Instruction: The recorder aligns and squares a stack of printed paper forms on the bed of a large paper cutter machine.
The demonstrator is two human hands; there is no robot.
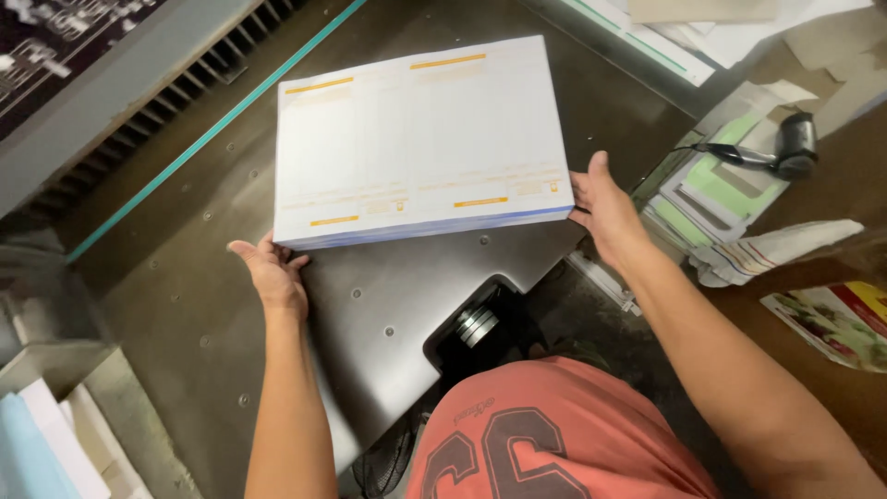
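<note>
A thick stack of white printed sheets (420, 139) with orange bars lies on the grey metal machine table (185, 305). My left hand (273, 273) presses against the stack's near left corner, fingers under its edge. Against the right near corner rests my right hand (605, 208), thumb up along the side of the stack. Both hands grip the stack between them.
A grey machine body with a slotted grille (185, 69) and a teal stripe runs along the far left. To the right lie piles of paper (721, 194), a black handheld tool (790, 148) and a colourful printed sheet (836, 323). White paper stacks (55, 444) sit at bottom left.
</note>
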